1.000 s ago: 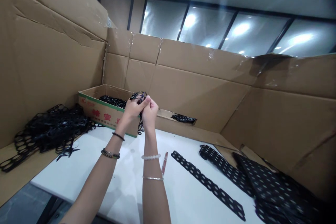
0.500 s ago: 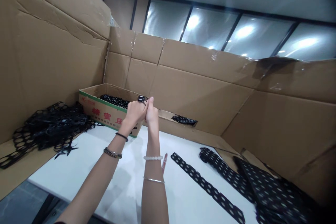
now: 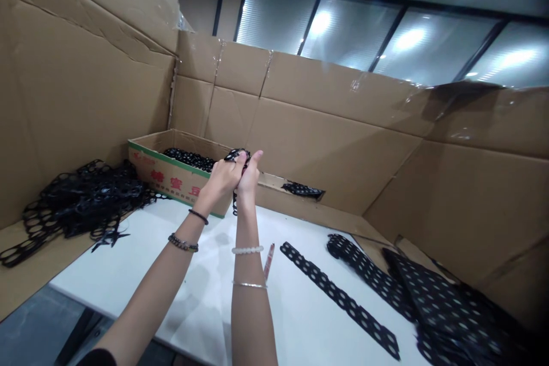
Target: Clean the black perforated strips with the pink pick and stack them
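Note:
My left hand (image 3: 223,178) and my right hand (image 3: 249,179) are pressed together near the right end of the cardboard box (image 3: 180,184). Both are closed around a black strip with round holes (image 3: 237,155). Part of this strip shows above my left fingers, and a short end hangs below between the wrists. The palms and most of the fingers hide the rest. Inside the box lie black perforated pieces (image 3: 191,159).
A tangled black heap (image 3: 90,200) lies at the left. On the white table (image 3: 300,309) are a reddish slim object (image 3: 269,261), a long dotted strip (image 3: 338,297) and dotted black sheets (image 3: 454,309). Tall cardboard walls (image 3: 317,126) surround the table.
More of the black strip shows above my hands, and an end now hangs beneath them. My right thumb points further right. The whole view has shifted slightly.

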`<state>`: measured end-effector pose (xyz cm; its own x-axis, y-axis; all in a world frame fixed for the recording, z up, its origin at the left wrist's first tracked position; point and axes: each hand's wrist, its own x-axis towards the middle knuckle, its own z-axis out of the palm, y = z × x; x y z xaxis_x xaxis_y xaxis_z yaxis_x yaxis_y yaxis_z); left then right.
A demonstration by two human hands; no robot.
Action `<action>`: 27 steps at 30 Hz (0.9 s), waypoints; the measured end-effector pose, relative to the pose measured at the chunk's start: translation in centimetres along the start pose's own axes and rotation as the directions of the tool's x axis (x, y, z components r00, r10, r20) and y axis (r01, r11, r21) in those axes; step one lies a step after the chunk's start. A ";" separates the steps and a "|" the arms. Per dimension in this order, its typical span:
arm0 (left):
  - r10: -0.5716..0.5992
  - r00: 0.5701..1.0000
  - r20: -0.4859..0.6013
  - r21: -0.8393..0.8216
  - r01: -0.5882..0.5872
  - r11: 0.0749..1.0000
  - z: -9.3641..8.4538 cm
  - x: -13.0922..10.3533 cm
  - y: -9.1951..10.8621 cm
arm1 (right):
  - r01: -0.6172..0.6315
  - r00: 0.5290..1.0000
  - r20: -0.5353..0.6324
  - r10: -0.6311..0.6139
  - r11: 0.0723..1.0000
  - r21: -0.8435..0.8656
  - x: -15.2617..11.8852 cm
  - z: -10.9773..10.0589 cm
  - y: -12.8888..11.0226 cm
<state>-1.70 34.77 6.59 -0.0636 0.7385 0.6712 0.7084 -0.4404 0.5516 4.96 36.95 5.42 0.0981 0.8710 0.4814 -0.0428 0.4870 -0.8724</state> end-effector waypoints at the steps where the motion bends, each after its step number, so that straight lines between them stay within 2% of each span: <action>1: 0.019 1.000 0.004 -0.037 -0.019 0.999 0.0 0.0 0.0 | -0.025 0.999 -0.029 0.025 1.000 0.009 -0.1 0.0 -0.2; 5: 0.109 0.994 0.020 -0.159 -0.104 0.982 0.1 0.0 -0.3 | -0.056 0.996 -0.070 0.054 0.998 -0.020 -0.3 -0.2 -0.6; 8: 0.148 0.989 -0.019 -0.242 -0.149 0.959 0.3 0.3 -0.5 | -0.035 0.994 -0.105 0.019 0.986 -0.161 -0.6 -0.5 -1.1; 11: 0.161 0.981 -0.111 -0.416 -0.193 0.889 0.8 0.7 -0.5 | 0.011 0.992 -0.118 -0.053 0.942 -0.334 -1.1 -0.8 -2.2; 14: 0.063 0.982 -0.176 -0.636 -0.163 0.754 1.3 1.1 -0.4 | 0.078 0.991 -0.057 -0.119 0.876 -0.477 -1.5 -1.0 -2.9; 16: -0.051 0.989 -0.137 -0.727 -0.066 0.683 1.5 1.3 -0.4 | 0.095 0.992 -0.025 -0.126 0.850 -0.518 -1.5 -1.0 -2.8; 18: -0.198 0.978 -0.063 -0.772 0.078 0.631 1.4 1.4 -0.4 | 0.103 0.993 -0.001 -0.117 0.877 -0.470 -1.3 -0.8 -2.3; 21: -0.388 0.922 0.011 -0.801 0.240 0.549 0.8 1.4 -0.3 | 0.134 0.991 0.059 -0.124 0.963 -0.233 -0.9 -0.4 -1.4; 24: -0.457 0.887 0.071 -0.869 0.279 0.408 0.0 1.3 0.3 | 0.154 0.981 0.115 -0.155 0.988 0.023 -0.7 -0.2 -1.3; 27: -0.478 0.869 0.130 -0.943 0.258 0.212 -0.7 1.2 1.0 | 0.141 0.965 0.190 -0.179 0.969 0.201 -0.8 -0.3 -1.9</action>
<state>-1.55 34.89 8.26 -0.3023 0.9185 0.2550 -0.5289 -0.3842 0.7567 5.23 35.33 6.63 -0.0861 0.7658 0.6373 -0.2279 0.6076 -0.7608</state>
